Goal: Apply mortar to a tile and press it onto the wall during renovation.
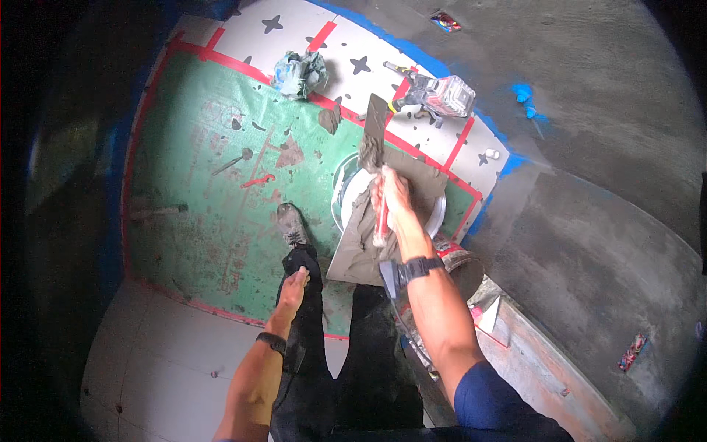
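Observation:
My right hand (pixel 392 195) is closed round the handle of a trowel (pixel 376 118). The trowel's flat, narrow blade points away from me, with grey mortar clumped near its base. Under that hand, a square board (pixel 431 180) smeared with wet mortar (pixel 361 239) lies across a white bucket (pixel 345 199), hiding most of the bucket's mouth. My left hand (pixel 296 285) is by my left knee, its fingers curled loosely, and nothing shows in them. It is apart from the board.
Green sheeting (pixel 191 162) edged with red tape covers the floor. Beyond the bucket are a crumpled bluish wad (pixel 300 75) and a power tool (pixel 442 96). A red tool (pixel 258 181) lies left of my shoe. A second, dirty bucket (pixel 464 269) stands right of the board.

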Demonstrator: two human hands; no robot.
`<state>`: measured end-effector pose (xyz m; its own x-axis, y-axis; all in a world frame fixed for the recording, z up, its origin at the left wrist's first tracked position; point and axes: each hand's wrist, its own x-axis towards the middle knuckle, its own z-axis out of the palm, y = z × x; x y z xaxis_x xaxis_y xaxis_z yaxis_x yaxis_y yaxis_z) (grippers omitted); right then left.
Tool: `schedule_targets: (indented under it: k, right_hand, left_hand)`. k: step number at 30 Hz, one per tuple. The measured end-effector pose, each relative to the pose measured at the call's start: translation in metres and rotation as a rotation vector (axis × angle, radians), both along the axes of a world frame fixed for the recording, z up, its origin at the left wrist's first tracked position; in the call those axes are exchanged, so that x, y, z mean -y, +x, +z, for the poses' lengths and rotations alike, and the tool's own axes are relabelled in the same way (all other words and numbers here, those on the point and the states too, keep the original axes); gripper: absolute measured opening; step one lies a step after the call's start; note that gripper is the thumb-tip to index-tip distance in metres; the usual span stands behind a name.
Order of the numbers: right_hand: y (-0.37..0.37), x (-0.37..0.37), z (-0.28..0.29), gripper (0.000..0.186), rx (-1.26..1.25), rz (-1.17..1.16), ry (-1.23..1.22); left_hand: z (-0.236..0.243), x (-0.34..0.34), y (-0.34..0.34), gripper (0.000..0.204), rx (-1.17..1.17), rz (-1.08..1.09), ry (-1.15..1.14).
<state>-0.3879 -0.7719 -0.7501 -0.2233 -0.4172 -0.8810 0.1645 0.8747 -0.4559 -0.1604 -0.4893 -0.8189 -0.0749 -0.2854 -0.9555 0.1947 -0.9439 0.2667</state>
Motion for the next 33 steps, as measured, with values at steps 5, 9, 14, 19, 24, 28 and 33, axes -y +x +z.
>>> schedule_targets:
  k: [5,9,14,19,24,28,33]
  right_hand:
    - [-0.005,-0.029,0.014,0.037,-0.011,-0.042,0.050]
    - [-0.040,-0.102,0.044,0.035,0.030,0.115,-0.022]
    - [-0.061,-0.127,-0.054,0.036,-0.454,0.485,-0.209]
    - [0.007,-0.054,-0.053,0.037,-0.318,0.654,-0.174]
    - [-0.027,-0.032,0.034,0.034,-0.006,0.563,0.001]
    - [-0.093,-0.044,0.058,0.031,-0.078,0.615,0.052]
    - [-0.033,-0.106,0.014,0.028,-0.040,0.844,0.195]
  left_hand:
    - [-0.013,-0.024,0.026,0.066,0.052,0.057,-0.012]
    - [-0.019,-0.036,0.045,0.063,0.090,0.003,-0.086]
    - [-0.026,-0.034,0.033,0.058,0.157,-0.181,-0.091]
    - [-0.023,-0.060,0.040,0.055,0.157,-0.098,-0.113]
    - [-0.022,-0.068,0.039,0.053,0.173,-0.060,-0.088]
    - [-0.029,-0.056,0.022,0.054,0.091,-0.063,-0.156]
    - [-0.022,-0.055,0.016,0.053,0.087,-0.035,-0.123]
